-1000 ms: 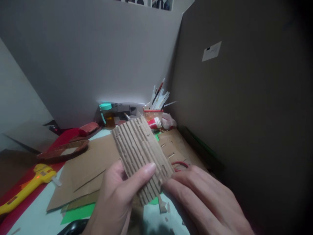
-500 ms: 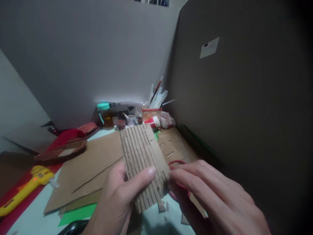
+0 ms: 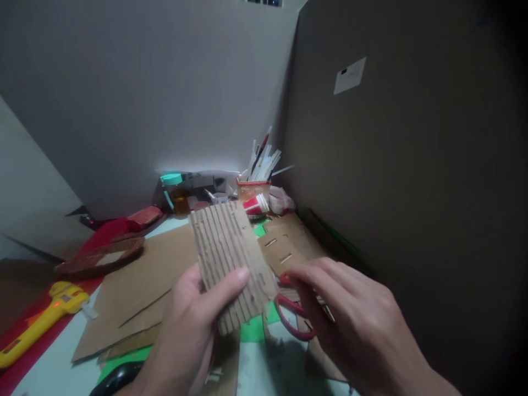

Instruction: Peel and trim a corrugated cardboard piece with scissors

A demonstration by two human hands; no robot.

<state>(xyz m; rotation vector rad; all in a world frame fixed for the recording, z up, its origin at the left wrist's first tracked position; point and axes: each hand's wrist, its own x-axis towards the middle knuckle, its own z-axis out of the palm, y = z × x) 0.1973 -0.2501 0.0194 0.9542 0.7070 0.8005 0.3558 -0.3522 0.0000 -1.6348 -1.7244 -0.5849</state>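
Observation:
A rectangular piece of cardboard (image 3: pixel 231 253) with exposed corrugated ridges is tilted up in front of me. My left hand (image 3: pixel 198 313) grips its lower left part, thumb across the ridged face. To its right, my right hand (image 3: pixel 342 308) is apart from the piece, its fingers bent and drawn together; whether anything is between the fingertips is hidden. Red-handled scissors (image 3: pixel 291 324) lie beside and partly behind the right fingers. Cut cardboard with slots (image 3: pixel 280 247) is behind them.
At the left are a yellow glue gun (image 3: pixel 45 319), a brown tray (image 3: pixel 99 258) and a large cardboard sheet (image 3: pixel 157 258). A lidded jar (image 3: pixel 177 195), a red cup (image 3: pixel 256 204) and a container of sticks (image 3: pixel 253 190) stand at the back. A black object (image 3: pixel 117 379) lies near front left.
The ridged cardboard has shifted left and slightly up with my left hand. My right hand has come away from its edge, and more of the red scissors handle shows.

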